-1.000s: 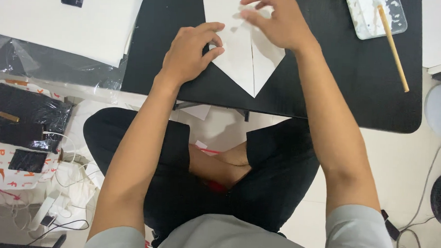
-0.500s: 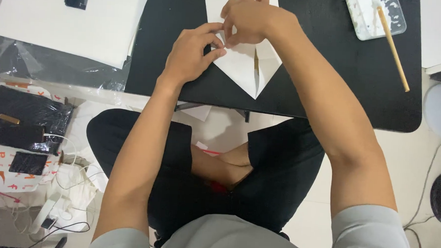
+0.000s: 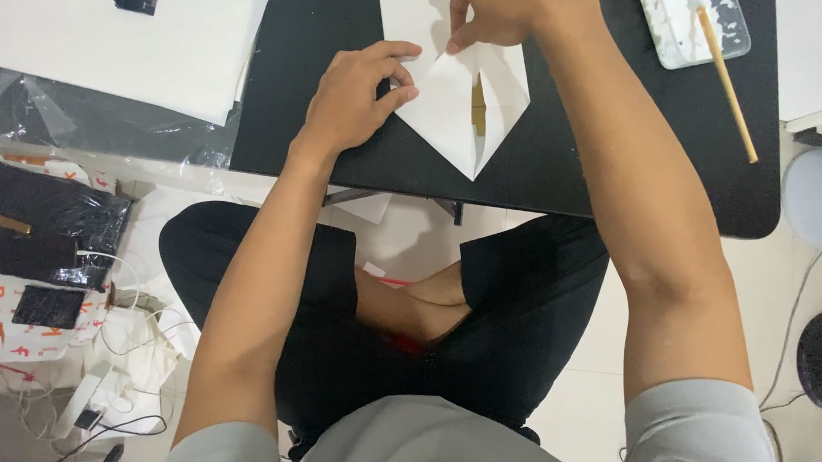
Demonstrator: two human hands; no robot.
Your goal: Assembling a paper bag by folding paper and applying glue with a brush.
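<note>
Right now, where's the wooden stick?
In the head view, the wooden stick lies at the far right of the black table, one end resting on the clear tray.
</note>
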